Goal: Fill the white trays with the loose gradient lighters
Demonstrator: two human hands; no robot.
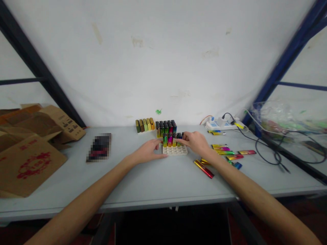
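A white slotted tray [176, 151] lies at the middle of the grey table [158, 183], with a few colourful lighters [169, 139] standing in its far row. My left hand [149, 152] rests against the tray's left edge, fingers curled on it. My right hand [195, 142] reaches over the tray's right side, its fingers pinched on a lighter [179, 137] standing in the far row. Loose lighters [226, 152] lie flat on the table to the right of my right wrist, and a red one [203, 169] lies nearest the front.
Behind the tray stand a full block of dark-capped lighters [166, 127] and a row of yellow-green ones [145, 125]. Cardboard boxes [30, 143] fill the left side. A power strip [222, 124] with black cables [270, 149] and a plastic bag [283, 120] sit at the right.
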